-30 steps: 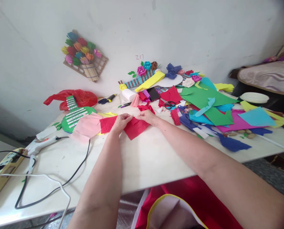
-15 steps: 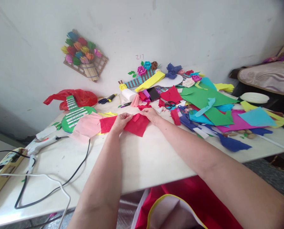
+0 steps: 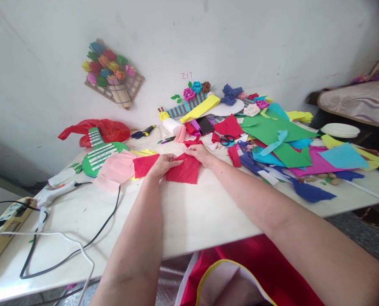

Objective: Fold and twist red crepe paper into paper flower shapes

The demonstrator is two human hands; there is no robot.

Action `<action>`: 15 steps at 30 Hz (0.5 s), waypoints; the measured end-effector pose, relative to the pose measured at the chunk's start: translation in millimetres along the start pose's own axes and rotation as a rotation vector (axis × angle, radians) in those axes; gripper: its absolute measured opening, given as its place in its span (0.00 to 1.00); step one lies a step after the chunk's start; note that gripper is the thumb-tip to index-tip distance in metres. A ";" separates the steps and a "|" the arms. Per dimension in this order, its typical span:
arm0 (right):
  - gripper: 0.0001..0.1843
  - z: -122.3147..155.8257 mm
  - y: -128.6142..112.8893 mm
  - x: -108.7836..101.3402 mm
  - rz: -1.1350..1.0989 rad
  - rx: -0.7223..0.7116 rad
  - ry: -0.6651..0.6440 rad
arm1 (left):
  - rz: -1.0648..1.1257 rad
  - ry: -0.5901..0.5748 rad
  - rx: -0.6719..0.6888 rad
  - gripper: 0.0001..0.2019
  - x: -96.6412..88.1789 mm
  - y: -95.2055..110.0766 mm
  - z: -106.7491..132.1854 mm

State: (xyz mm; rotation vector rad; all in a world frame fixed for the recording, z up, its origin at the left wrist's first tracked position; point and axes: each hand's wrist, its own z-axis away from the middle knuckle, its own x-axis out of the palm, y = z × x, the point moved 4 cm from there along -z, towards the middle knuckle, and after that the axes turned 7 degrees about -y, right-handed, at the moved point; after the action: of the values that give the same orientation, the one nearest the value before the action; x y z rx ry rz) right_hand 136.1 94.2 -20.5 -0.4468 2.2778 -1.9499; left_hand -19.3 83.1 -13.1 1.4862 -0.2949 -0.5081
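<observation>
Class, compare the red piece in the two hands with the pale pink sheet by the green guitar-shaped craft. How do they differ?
Colour: the red piece is strong red; the pink sheet is pale.
Handling: the left hand and right hand pinch the red piece; neither touches the pink sheet.
Place: the pink sheet overlaps the green craft; the red piece is apart from it.
Both look thin and plain-coloured.

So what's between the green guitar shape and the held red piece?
Head view: pink paper, another red piece, then the left hand; yellow paper behind.
</observation>
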 end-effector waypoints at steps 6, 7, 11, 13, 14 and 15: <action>0.17 6.7 -8.7 6.6 -0.243 -0.018 -0.037 | 0.145 0.213 0.162 0.18 -8.5 1.5 -5.9; 0.17 6.5 -8.2 7.6 -0.252 -0.008 -0.056 | 0.170 0.250 0.179 0.18 -9.1 1.8 -6.6; 0.17 3.1 -2.8 8.3 -0.212 0.031 -0.087 | 0.244 0.298 0.200 0.18 -7.5 2.1 -8.5; 0.17 1.0 0.5 5.8 -0.174 0.044 -0.042 | 0.261 0.271 0.209 0.18 -6.2 1.4 -9.1; 0.17 0.2 1.4 4.6 -0.156 0.042 -0.020 | 0.265 0.249 0.211 0.18 -5.9 0.6 -9.5; 0.17 -0.2 1.7 3.8 -0.142 0.034 -0.004 | 0.268 0.225 0.208 0.18 -5.6 -0.5 -9.9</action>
State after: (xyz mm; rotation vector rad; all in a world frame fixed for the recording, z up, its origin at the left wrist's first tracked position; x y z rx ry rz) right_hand 132.2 93.6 -21.8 -0.6245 2.2643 -2.0467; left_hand -19.4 94.5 -13.7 1.6584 -0.3703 -0.0957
